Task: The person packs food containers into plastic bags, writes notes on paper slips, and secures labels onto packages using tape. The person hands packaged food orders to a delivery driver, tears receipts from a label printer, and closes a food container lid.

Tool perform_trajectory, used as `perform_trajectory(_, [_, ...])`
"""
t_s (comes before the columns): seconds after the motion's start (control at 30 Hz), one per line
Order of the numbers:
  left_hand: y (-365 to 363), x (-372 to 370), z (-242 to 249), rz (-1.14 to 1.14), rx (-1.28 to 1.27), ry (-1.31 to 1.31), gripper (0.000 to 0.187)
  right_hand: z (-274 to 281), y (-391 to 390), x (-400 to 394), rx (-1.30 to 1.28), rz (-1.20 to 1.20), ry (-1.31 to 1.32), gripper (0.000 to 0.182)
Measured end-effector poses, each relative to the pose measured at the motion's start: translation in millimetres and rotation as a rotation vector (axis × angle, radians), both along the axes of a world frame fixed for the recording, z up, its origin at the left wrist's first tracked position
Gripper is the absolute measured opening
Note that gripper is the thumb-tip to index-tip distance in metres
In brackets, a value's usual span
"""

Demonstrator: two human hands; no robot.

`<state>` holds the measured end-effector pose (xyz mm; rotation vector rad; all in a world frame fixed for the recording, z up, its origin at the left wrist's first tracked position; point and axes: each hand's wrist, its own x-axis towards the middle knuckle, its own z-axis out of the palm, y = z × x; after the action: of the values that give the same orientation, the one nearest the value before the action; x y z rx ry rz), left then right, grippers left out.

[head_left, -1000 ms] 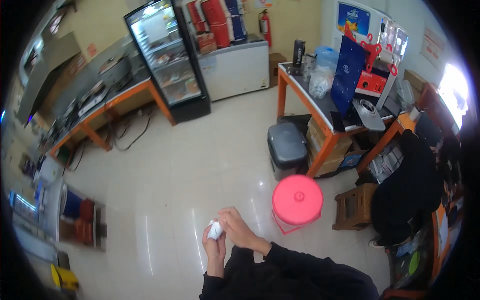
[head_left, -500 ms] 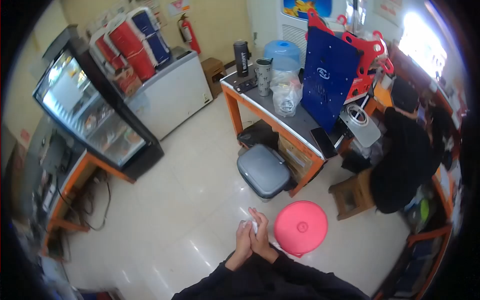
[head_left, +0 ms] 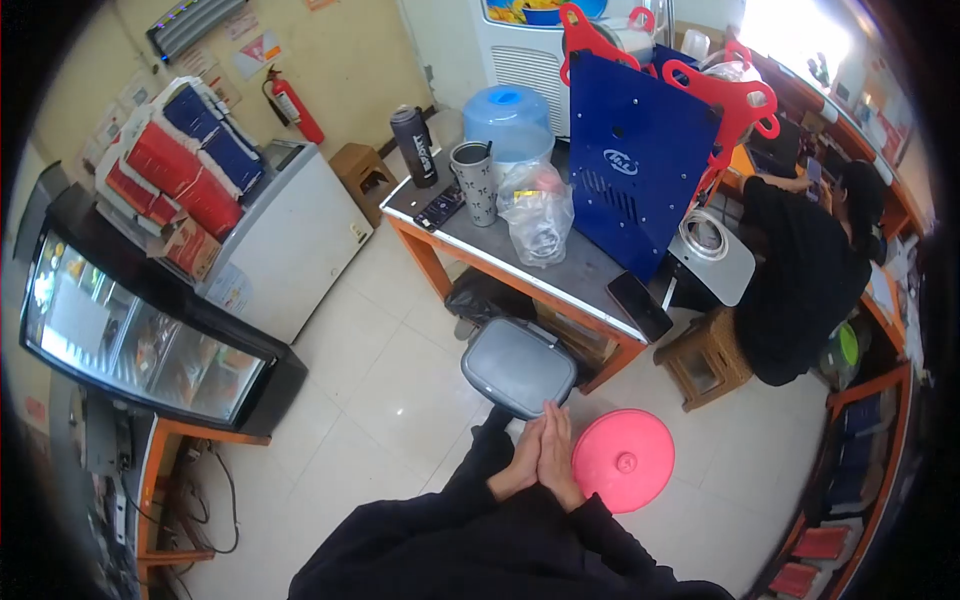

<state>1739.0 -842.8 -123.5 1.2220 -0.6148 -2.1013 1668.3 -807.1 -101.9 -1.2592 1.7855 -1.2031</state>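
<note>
My left hand (head_left: 520, 465) and my right hand (head_left: 558, 468) are pressed palm to palm in front of my body, fingers straight and together, tips pointing away from me. Whatever may be between the palms is hidden. Just beyond the fingertips is a grey lidded bin (head_left: 518, 366), its lid shut. A round pink lid (head_left: 625, 462) with a central knob lies low beside my right hand, covering what is under it. Black sleeves reach to both wrists.
A table (head_left: 600, 312) with orange legs holds a phone (head_left: 640, 305), a patterned tumbler (head_left: 474, 185), a dark bottle (head_left: 414, 148), a plastic bag (head_left: 537, 215) and a blue machine panel (head_left: 632, 150). A person (head_left: 800, 270) sits at right. A display fridge (head_left: 140, 330) stands left.
My hands have moved right, nearer the bin, and gone from loosely clasped to flat together. The white crumpled piece between them no longer shows. The view has shifted and turned.
</note>
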Motion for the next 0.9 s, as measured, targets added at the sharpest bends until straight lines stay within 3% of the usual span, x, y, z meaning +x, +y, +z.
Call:
perform_trajectory(0.13, [-42.8,14.9,-27.3,-0.139,0.056,0.001,0.043,-9.1,-39.6,20.2,0.295,-0.079,-0.070,0.065])
perform_trajectory(0.23, [-69.7,41.7,-55.9,0.001,0.408,0.145,0.047,-73.8,-61.7,41.0,0.200,-0.012,-0.194,0.058])
perform_trajectory(0.33, [-86.6,83.1,-101.9,0.079,0.534,0.174,0.052,-90.4,-72.1,66.4,0.361,-0.008,-0.303,0.045])
perform_trajectory(0.37, [-93.6,87.8,-94.7,-0.012,0.441,0.135,0.055,-100.1,-73.9,72.6,0.185,-0.037,-0.208,0.031])
perform_trajectory(0.47, [-102.0,113.9,-169.5,-0.249,0.490,1.345,0.061,-126.8,-75.4,89.6,0.337,-0.263,-0.260,0.028])
perform_trajectory(0.5, [-108.3,130.3,-180.1,-0.406,0.701,0.596,0.066,-149.2,-69.5,95.0,0.359,-0.299,-0.213,0.029])
perform_trajectory(0.6, [-130.6,94.3,-93.3,-0.451,0.598,-0.581,0.065,-198.9,-49.9,107.0,0.437,-0.568,-0.146,0.031])
perform_trajectory(0.7, [-155.2,150.8,-136.7,-0.596,0.585,-0.337,0.059,-252.3,-51.9,103.6,0.760,-1.029,-0.189,0.035])
perform_trajectory(0.77, [-170.2,213.6,-189.8,-0.590,0.570,-0.068,0.052,-265.7,-67.7,87.6,0.618,-1.215,-0.445,0.039])
perform_trajectory(0.8, [-171.2,220.2,-188.1,-0.556,0.498,-0.150,0.050,-273.0,-76.6,80.0,0.534,-1.301,-0.575,0.041])
perform_trajectory(0.87, [-167.1,229.7,-158.8,-0.479,0.339,-0.310,0.051,-323.3,-93.0,62.3,0.452,-1.157,-1.110,0.054])
perform_trajectory(0.9, [-176.1,220.3,-134.1,-0.371,0.463,-0.315,0.055,-329.8,-103.8,49.5,0.408,-1.063,-1.355,0.069])
